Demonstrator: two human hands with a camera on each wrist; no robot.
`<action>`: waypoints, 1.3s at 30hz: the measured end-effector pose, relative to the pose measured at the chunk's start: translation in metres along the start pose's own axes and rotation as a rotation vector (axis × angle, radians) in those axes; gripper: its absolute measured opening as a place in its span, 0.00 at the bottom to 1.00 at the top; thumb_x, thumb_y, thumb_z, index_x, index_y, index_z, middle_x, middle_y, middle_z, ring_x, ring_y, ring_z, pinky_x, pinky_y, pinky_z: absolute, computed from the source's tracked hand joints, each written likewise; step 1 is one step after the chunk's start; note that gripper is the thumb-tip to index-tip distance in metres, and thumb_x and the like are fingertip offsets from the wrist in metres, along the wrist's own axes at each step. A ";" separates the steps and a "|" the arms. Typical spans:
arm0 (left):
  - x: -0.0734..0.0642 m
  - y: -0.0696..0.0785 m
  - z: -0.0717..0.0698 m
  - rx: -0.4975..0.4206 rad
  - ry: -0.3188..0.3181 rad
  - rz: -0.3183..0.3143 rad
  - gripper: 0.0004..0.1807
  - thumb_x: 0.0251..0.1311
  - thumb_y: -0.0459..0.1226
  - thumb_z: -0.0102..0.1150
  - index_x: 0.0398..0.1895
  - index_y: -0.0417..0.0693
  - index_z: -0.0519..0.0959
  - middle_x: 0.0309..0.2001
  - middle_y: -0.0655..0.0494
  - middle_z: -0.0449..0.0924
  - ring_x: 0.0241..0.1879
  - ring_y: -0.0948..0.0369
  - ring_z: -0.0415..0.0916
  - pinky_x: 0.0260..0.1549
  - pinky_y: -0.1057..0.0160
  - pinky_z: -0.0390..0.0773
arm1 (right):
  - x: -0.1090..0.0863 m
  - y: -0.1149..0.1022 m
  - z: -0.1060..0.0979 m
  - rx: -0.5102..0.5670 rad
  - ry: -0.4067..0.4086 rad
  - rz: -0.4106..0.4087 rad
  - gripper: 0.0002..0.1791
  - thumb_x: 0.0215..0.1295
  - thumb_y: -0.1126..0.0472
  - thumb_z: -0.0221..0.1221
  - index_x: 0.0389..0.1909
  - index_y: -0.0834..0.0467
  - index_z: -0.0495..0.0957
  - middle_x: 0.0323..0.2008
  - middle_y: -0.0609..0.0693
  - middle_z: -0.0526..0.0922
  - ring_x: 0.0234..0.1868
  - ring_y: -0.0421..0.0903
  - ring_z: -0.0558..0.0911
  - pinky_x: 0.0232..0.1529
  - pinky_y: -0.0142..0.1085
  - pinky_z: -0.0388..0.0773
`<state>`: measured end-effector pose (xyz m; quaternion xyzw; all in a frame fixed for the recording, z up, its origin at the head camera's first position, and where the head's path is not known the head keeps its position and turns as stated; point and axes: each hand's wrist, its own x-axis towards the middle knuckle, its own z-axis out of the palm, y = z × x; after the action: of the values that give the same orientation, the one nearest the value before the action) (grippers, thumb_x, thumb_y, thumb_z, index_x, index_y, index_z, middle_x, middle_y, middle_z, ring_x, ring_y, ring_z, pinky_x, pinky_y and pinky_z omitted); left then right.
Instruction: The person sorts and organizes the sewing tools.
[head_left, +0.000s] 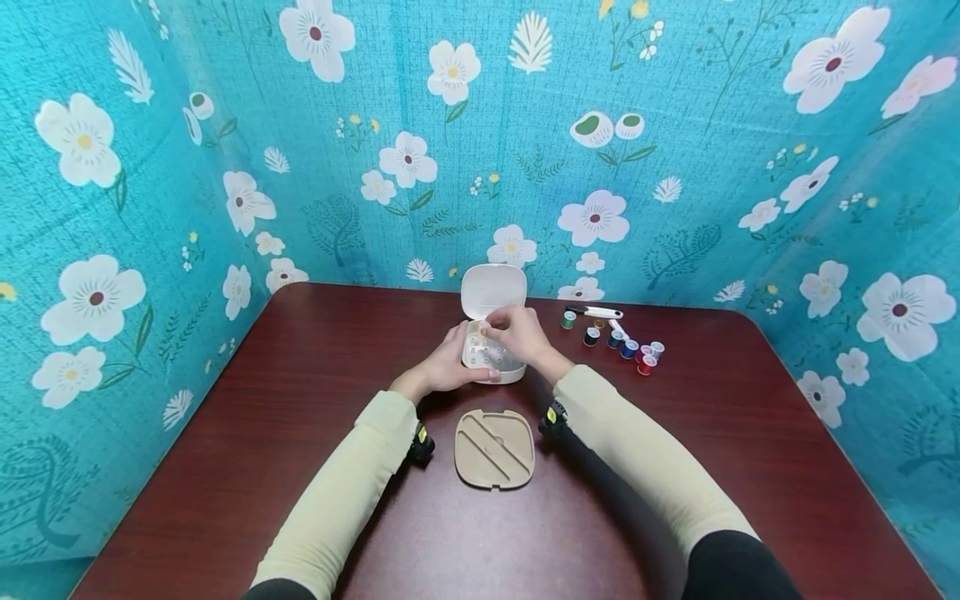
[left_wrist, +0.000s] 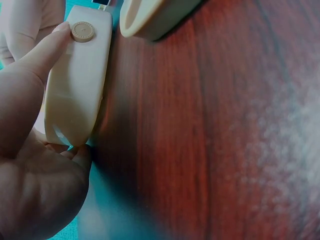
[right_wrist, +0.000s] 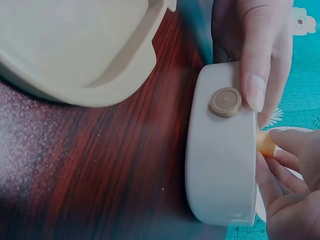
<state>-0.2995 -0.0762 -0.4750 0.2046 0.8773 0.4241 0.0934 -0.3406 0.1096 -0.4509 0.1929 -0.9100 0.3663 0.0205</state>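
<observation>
Pinching yellow spool (right_wrist: pixel 266 144) between fingertips of right hand (head_left: pixel 520 332), centre of head view; gripping white box (right_wrist: pixel 220 160) with left hand (head_left: pixel 448 365).

Turquoise cloth (head_left: pixel 495 108) fills the upper frame and both sides, printed with white flowers (head_left: pixel 316 34), leafy sprigs (head_left: pixel 684 252) and small yellow blooms (head_left: pixel 640 9). Below it stands a dark reddish-brown bench (head_left: pixel 217 467) with streaky wood grain and rounded far corners. Light leaves a pale sheen on it at the lower centre of the frame.
</observation>
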 end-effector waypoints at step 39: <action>0.000 0.000 -0.002 -0.005 -0.016 -0.016 0.59 0.57 0.51 0.75 0.81 0.45 0.46 0.75 0.40 0.51 0.74 0.49 0.54 0.71 0.50 0.59 | 0.011 -0.002 0.018 -0.066 -0.097 0.034 0.11 0.68 0.66 0.66 0.49 0.61 0.88 0.41 0.54 0.90 0.42 0.46 0.87 0.41 0.39 0.83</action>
<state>-0.2999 -0.0775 -0.4742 0.2006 0.8770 0.4240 0.1042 -0.3484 0.0927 -0.4605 0.1941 -0.9247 0.3266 -0.0236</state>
